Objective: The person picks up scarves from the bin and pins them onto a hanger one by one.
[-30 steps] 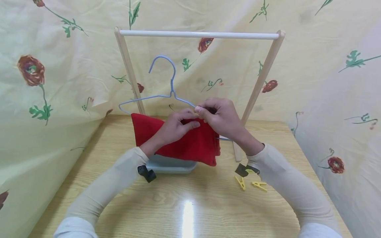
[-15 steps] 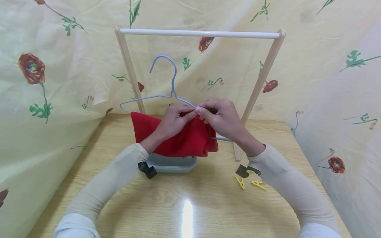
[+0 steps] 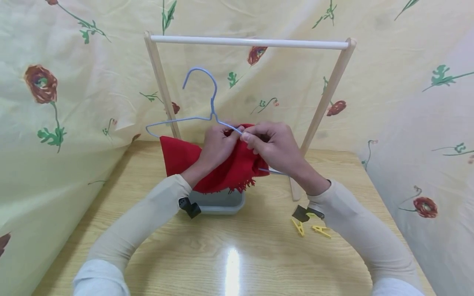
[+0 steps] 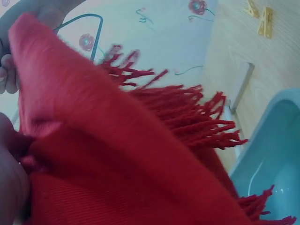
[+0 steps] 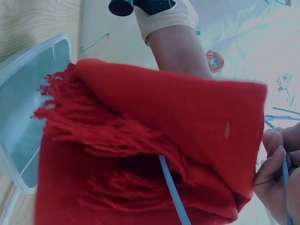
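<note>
Tbh, with left grip (image 3: 216, 144) pinched closed on the cloth (image 3: 231, 170), right grip (image 3: 272, 142) pinching the hanger (image 3: 212, 106), and cloth draped across its lower side, 12 o'clock from the tub (image 3: 222, 211), probably best to straighten folds gently, leaving fringe (image 3: 242, 186) free toward 5 o'clock.

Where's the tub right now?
In the head view, the tub sits on the table, a little left of centre, partly hidden by the cloth and left of the yellow pegs.

PLACE: curtained tabletop booth | bldg type unclear | floral cloth (image 3: 296, 74) L/R/back | wood-grain tbl (image 3: 274, 246) below
</note>
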A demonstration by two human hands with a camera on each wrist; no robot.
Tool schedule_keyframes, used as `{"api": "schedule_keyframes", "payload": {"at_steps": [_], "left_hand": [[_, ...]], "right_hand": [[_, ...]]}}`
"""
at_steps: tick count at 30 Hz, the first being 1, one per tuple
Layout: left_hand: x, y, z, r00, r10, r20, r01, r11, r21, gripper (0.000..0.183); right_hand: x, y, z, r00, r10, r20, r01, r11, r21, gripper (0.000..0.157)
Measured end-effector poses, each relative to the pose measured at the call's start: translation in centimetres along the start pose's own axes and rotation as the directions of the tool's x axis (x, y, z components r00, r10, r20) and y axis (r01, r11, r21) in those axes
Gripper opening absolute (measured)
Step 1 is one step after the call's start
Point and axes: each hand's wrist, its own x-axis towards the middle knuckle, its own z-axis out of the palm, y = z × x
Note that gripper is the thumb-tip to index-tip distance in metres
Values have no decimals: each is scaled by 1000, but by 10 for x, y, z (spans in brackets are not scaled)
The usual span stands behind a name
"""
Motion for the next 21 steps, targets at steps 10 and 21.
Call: {"api": "schedule_keyframes", "payload": {"at_steps": [10,21], "left_hand": [[9,-1,-4,980,88,-179,-85,996,20,26],[12,-6,-8,964,67,-259,-78,996,-35,28]], "right_hand": [[-6,-3,3,999,3,42,-2,1000,-11,9],[-11,-7,10,997,-36,68,36,999,7,9]]}}
